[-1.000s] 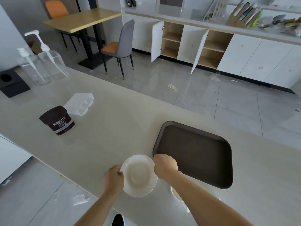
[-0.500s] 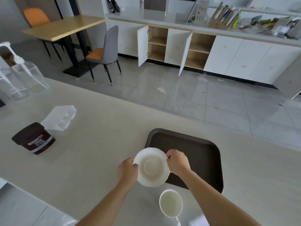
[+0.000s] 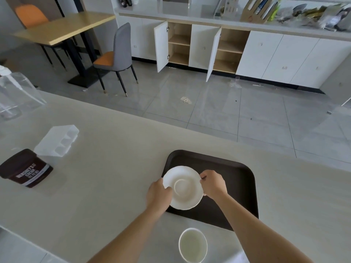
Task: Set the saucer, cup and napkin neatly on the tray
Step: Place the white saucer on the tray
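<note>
- The saucer (image 3: 182, 187) has been carried from the table's near edge, where it was a second ago, to above the near-left part of the brown tray (image 3: 237, 186).
- It is pinched at opposite rims: left hand (image 3: 158, 194) fingers closed on the left rim, right hand (image 3: 213, 184) fingers closed on the right rim.
- The saucer overhangs the tray's left edge slightly; whether it is touching the tray or held just above cannot be told.
- The cup (image 3: 192, 244) has come into view; it stands upright on the table, below the fingers and just short of the tray's near edge, untouched.
- The napkin cannot be identified for sure; only a pale patch shows at the bottom edge beside the right forearm.
- Judged: first step nearly done; the saucer likely needs shifting further inward from the fingers before release, with cup and napkin left to place.
- A cocoa tub (image 3: 26, 170) and clear plastic insert (image 3: 57, 140) lie well left of the fingers, not involved.
</note>
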{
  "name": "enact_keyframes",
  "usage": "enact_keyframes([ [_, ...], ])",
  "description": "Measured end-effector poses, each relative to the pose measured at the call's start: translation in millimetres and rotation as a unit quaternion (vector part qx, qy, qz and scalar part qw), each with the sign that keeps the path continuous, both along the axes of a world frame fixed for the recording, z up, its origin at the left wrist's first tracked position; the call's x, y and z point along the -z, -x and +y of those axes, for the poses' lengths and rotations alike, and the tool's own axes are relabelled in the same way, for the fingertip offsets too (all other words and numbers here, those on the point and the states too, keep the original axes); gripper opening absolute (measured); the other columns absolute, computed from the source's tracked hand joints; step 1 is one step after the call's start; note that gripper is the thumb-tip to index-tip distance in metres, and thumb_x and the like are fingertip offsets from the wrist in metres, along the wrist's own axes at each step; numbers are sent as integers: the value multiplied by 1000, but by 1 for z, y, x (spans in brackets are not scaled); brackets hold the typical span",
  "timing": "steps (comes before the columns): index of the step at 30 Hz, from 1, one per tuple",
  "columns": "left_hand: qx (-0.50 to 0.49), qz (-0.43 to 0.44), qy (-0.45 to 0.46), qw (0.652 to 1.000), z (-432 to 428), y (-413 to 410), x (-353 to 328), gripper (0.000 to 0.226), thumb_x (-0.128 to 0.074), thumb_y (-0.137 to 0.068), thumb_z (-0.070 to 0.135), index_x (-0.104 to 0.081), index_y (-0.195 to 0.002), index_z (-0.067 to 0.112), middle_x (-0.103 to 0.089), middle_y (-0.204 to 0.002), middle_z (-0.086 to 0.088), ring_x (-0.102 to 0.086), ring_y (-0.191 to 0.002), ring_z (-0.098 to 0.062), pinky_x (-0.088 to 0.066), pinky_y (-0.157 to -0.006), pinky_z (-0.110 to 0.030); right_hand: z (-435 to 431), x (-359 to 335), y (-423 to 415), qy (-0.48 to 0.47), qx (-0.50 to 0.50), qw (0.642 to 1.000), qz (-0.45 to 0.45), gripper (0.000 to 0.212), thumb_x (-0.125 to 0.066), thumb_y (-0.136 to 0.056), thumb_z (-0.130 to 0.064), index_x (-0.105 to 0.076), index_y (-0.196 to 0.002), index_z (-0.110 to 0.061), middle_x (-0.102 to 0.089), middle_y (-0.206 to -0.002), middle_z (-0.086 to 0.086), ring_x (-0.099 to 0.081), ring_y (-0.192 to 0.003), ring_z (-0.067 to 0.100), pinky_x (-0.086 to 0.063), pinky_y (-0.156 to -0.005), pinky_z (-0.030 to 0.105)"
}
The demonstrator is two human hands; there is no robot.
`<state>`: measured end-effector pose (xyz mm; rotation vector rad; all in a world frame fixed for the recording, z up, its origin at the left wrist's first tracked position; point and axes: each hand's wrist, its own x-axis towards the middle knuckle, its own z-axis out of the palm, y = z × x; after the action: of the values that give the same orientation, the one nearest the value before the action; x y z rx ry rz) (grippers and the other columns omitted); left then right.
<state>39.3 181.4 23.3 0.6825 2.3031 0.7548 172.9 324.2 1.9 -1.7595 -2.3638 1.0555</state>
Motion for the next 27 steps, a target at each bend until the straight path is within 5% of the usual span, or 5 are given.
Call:
enact_keyframes([
  [4, -8, -8, 6, 1000, 2, -1, 2, 16, -46, -81, 14, -52, -90, 2, -60, -105, -20, -57, -86, -32, -28, -52, -26, 1, 2, 0, 6, 18, 1000, 11, 27, -49, -85, -8, -72, -84, -22, -70, -71, -2, -69, -62, 20, -62, -65, 36],
  [7, -2, -18, 4, 1000, 2, -3, 2, 9, -46, -81, 15, -49, -84, 7, -58, -110, -23, -52, -78, -27, -30, -55, -28, 1, 4, 1, 1, 24, 1000, 18, 28, -48, -86, -7, -72, -85, -21, -70, -74, -3, -68, -65, 20, -61, -64, 33],
  [9, 2, -21, 4, 1000, 2, -4, 4, 29, -48, -83, 18, -56, -108, 8, -58, -115, -18, -55, -92, -28, -37, -67, -31, 0, 5, 1, 2, 25, 999, 21, 28, -48, -88, -7, -73, -88, -21, -70, -76, -3, -68, -66, 19, -59, -63, 30],
  [13, -3, -39, 4, 999, -1, -9, 5, 59, -50, -87, 22, -40, -145, 19, -47, -140, -6, -50, -123, -24, -36, -90, -28, 0, 8, 1, 5, 28, 999, 22, 27, -50, -90, -7, -73, -91, -21, -71, -79, -1, -68, -68, 19, -55, -59, 26],
  [27, -19, -53, -6, 998, -4, -14, 1, 58, -52, -88, 24, -40, -144, 21, -42, -141, -6, -50, -122, -23, -36, -89, -28, 2, 9, 0, 0, 23, 999, 32, 27, -50, -89, -9, -73, -90, -23, -71, -80, -4, -69, -69, 19, -60, -66, 32],
])
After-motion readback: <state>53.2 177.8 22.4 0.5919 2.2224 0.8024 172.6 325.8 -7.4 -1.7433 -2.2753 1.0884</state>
